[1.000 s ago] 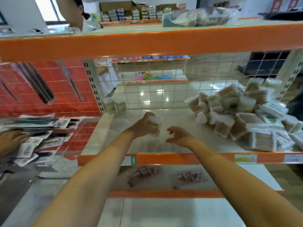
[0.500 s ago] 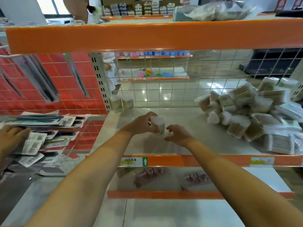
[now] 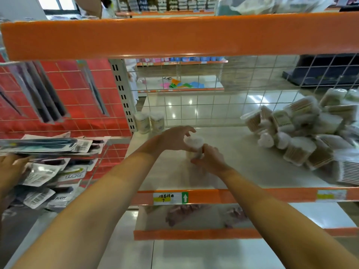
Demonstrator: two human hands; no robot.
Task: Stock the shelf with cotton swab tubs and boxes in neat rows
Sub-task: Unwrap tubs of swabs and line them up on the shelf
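A clear round tub of cotton swabs [image 3: 194,145] is held over the middle of the pale shelf [image 3: 242,171]. My left hand [image 3: 173,139] grips it from the left and top. My right hand [image 3: 210,159] curls round its lower right side. Two more round tubs [image 3: 149,122] stand upright side by side in the shelf's back left corner. A loose heap of swab tubs and boxes [image 3: 303,133] lies on the right half of the shelf.
An orange beam [image 3: 174,35] of the upper shelf runs overhead. A wire grid [image 3: 213,101] backs the shelf. At the left, another person's hand [image 3: 9,167] touches carded packets [image 3: 48,158] on a neighbouring rack. Packets lie on the lower shelf [image 3: 194,214].
My right hand has closed in from the right and taken hold of the tub that my left hand was holding alone. The view shifted slightly right.
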